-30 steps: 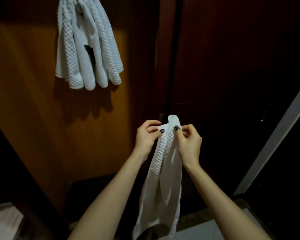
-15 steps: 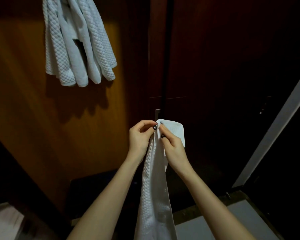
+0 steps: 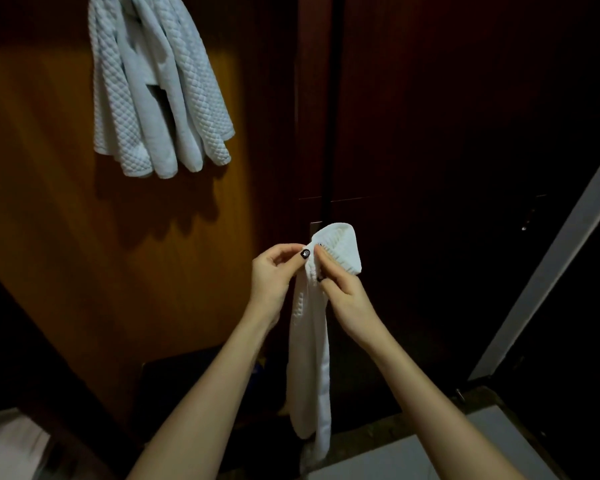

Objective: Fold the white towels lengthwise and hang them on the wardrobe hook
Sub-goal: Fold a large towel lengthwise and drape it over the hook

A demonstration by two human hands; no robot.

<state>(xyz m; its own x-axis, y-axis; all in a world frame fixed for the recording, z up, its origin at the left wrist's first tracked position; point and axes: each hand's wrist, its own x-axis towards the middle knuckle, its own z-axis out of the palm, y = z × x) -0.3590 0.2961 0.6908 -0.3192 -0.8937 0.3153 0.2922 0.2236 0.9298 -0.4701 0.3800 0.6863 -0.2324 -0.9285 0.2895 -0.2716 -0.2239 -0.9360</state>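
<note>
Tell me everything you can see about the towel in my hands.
The towel is white, with a waffle-like woven texture, gathered into a long narrow strip that hangs straight down before the dark wardrobe door. Its top end curls over to the right. The left hand and right hand both pinch it near the top.

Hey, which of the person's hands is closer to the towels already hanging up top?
Left. The left hand is below and right of the hanging towels; the right hand sits farther right, both pinching the held towel.

Hands [image 3: 271, 278] [image 3: 347, 301] pinch white towel [image 3: 309, 358] — dangling.
</note>
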